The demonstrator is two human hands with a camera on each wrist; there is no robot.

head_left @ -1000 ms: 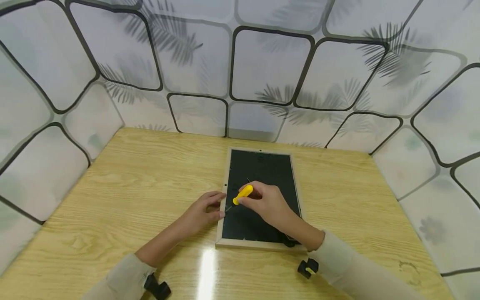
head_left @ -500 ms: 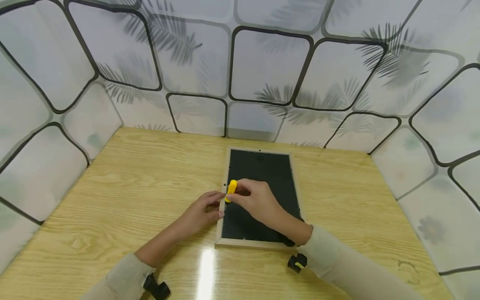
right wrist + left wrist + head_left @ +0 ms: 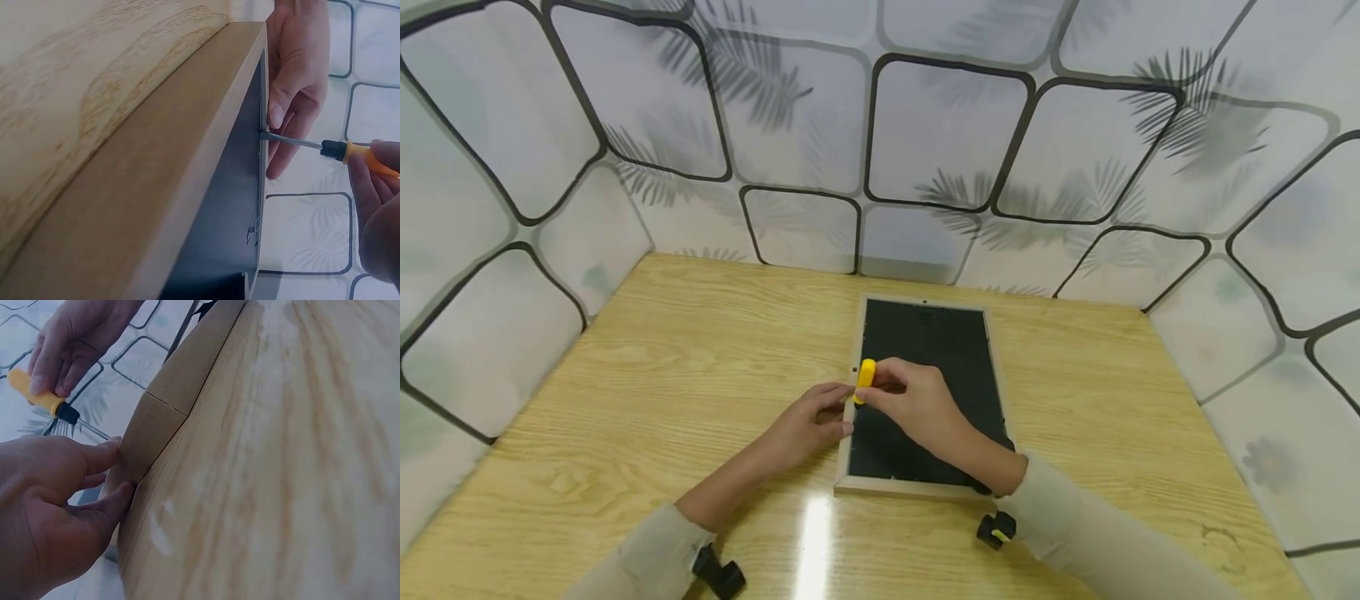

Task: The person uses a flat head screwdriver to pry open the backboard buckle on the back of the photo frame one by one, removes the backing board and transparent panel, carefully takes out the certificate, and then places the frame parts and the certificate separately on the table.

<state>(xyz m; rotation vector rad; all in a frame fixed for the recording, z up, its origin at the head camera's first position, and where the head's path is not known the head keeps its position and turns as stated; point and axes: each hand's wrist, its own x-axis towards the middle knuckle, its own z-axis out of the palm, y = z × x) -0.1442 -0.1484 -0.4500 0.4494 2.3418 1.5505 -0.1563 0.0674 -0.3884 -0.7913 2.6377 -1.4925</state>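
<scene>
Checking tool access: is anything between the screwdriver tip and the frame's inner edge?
Nothing visible. The screwdriver tip already meets the frame edge, beside the left hand fingers; the right hand holds the handle.

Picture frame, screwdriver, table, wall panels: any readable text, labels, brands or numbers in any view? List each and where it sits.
None readable.
Picture frame: wooden rim and black backing show no lettering.
Screwdriver: plain yellow handle, no brand visible.
Table: wood grain only.
Wall panels: leaf prints and black lines, no words.
</scene>
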